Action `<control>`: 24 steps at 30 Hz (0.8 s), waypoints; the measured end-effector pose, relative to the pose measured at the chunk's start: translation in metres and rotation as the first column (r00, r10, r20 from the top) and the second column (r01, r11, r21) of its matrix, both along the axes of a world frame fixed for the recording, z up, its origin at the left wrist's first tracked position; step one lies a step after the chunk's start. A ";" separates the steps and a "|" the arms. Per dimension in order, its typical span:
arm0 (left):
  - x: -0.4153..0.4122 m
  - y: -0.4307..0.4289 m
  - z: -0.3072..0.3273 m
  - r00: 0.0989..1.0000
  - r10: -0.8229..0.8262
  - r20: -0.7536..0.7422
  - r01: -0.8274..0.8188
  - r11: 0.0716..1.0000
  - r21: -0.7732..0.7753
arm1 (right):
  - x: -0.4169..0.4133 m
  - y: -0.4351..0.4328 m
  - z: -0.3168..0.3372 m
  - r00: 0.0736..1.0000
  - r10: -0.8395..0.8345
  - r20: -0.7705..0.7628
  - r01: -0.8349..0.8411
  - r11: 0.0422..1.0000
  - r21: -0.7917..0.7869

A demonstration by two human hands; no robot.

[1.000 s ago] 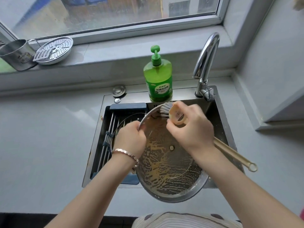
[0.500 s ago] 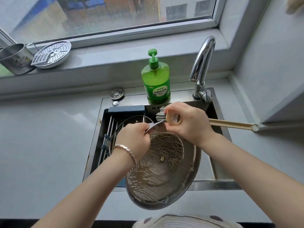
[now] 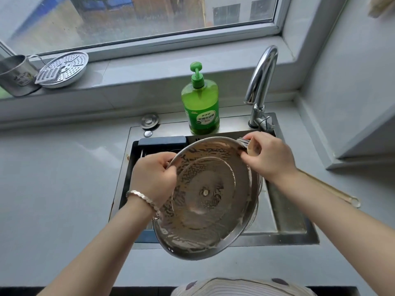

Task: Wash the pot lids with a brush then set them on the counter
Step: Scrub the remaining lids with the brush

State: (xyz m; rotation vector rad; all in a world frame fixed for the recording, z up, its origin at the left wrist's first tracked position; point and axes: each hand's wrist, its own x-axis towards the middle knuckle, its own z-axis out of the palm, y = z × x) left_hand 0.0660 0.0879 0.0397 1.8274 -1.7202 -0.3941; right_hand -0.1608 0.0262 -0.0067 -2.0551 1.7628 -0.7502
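Head view: scrubbing is in hand, the left hand (image 3: 152, 180) pinching the rim of the soapy pot lid (image 3: 205, 199) above the sink (image 3: 277, 240), the right hand (image 3: 269, 159) with its grip round the brush (image 3: 243, 143) at the far rim; rinsing seems next.

The steel pot lid (image 3: 205, 210) was tilted above the sink (image 3: 288, 239), its concave underside facing up and streaked with suds. The brush (image 3: 244, 144) had its bristles against the lid's upper right rim, its pale wooden handle trailing off to the right.

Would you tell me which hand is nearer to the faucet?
Right. The right hand, gripping the brush, is just in front of the faucet; the left hand holds the pot lid farther left.
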 end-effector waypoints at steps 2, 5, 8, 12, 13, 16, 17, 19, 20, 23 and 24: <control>-0.002 -0.001 0.000 0.998 -0.043 0.038 0.043 0.999 0.007 | 0.006 0.001 0.000 0.999 0.032 0.006 -0.032 0.999 -0.042; -0.012 0.001 -0.004 0.993 -0.107 0.055 0.104 0.993 0.059 | 0.023 0.005 0.008 0.981 0.186 -0.049 -0.192 0.956 -0.220; -0.008 0.002 -0.004 0.998 -0.057 -0.037 0.058 0.998 0.027 | 0.015 -0.001 0.005 0.987 0.162 0.001 -0.157 0.958 -0.241; 0.003 0.005 -0.001 0.964 0.131 -0.233 -0.158 0.982 -0.101 | -0.010 0.006 -0.026 0.969 -0.135 0.208 0.113 0.987 0.117; 0.004 0.005 -0.002 0.956 0.166 -0.242 -0.199 0.973 -0.119 | -0.012 0.009 -0.031 0.952 -0.188 0.240 0.144 0.972 0.188; 0.004 0.004 -0.009 0.971 0.133 -0.197 -0.160 0.978 -0.131 | -0.007 0.006 -0.026 0.934 -0.235 0.270 0.182 0.961 0.206; 0.003 0.004 -0.010 0.983 0.086 -0.160 -0.108 0.986 -0.130 | -0.005 0.003 -0.019 0.945 -0.204 0.256 0.161 0.971 0.178; -0.001 0.004 -0.010 0.995 0.014 -0.097 -0.027 0.991 -0.128 | 0.001 -0.002 -0.008 0.966 -0.125 0.226 0.091 0.984 0.154; -0.002 0.004 -0.008 0.995 0.019 -0.100 -0.032 0.991 -0.126 | 0.002 -0.003 -0.007 0.965 -0.120 0.235 0.081 0.982 0.168; -0.001 0.002 -0.008 0.947 0.192 -0.258 -0.224 0.969 -0.104 | -0.004 0.002 -0.018 0.886 -0.274 0.374 0.167 0.941 0.295; 0.000 0.002 -0.010 0.889 0.293 -0.353 -0.337 0.939 -0.069 | -0.006 0.006 -0.025 0.845 -0.338 0.414 0.195 0.916 0.351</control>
